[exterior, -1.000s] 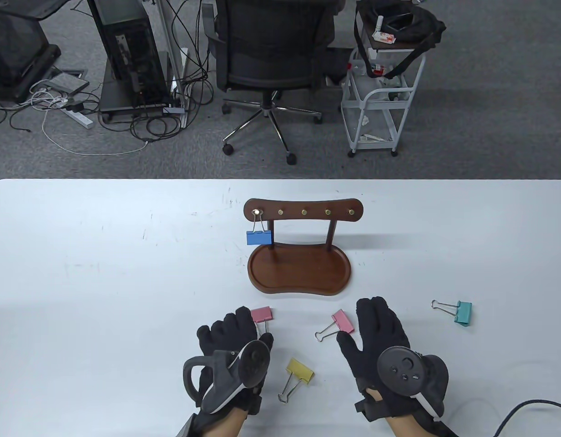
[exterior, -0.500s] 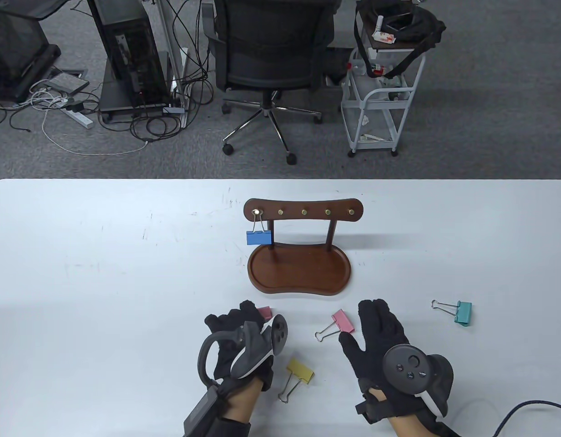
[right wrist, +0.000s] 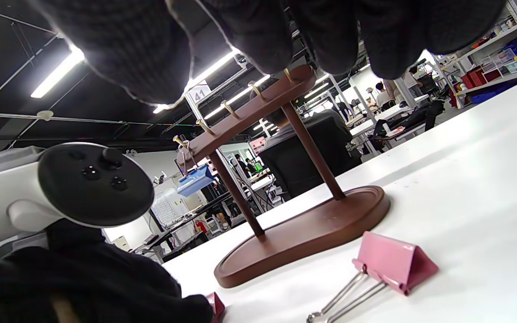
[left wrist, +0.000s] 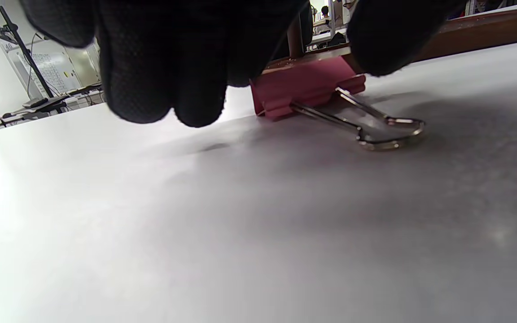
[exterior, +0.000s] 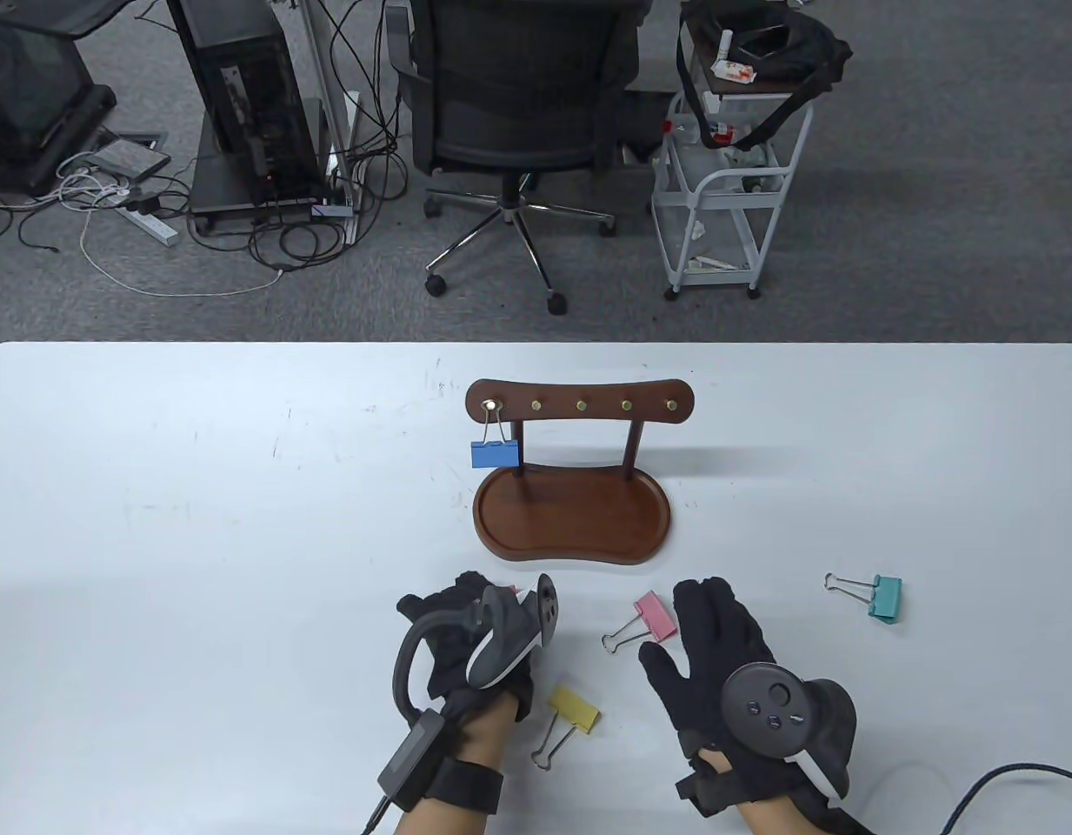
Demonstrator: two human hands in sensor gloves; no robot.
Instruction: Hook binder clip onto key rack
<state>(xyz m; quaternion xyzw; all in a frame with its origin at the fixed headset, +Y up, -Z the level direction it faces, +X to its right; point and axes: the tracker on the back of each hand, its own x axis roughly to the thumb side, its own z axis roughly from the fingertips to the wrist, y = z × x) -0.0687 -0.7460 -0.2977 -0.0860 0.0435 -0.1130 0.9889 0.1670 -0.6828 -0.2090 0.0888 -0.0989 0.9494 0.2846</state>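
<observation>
The brown wooden key rack (exterior: 579, 513) stands mid-table with a blue binder clip (exterior: 496, 454) hanging on its leftmost hook. My left hand (exterior: 466, 622) covers a pink binder clip (left wrist: 305, 87) that lies on the table. In the left wrist view the thumb and fingers (left wrist: 173, 76) touch its two sides. My right hand (exterior: 714, 639) is open with fingers spread, just right of a second pink clip (exterior: 653, 613), which also shows in the right wrist view (right wrist: 393, 262).
A yellow clip (exterior: 575, 709) lies between my wrists. A teal clip (exterior: 883, 597) lies at the right. The rack's other hooks (exterior: 581, 404) are bare. An office chair (exterior: 518, 104) and a white cart (exterior: 727, 191) stand beyond the table's far edge.
My left hand has moved forward and right and turned over the pink clip, which is now hidden under it in the table view. The right hand barely shifted.
</observation>
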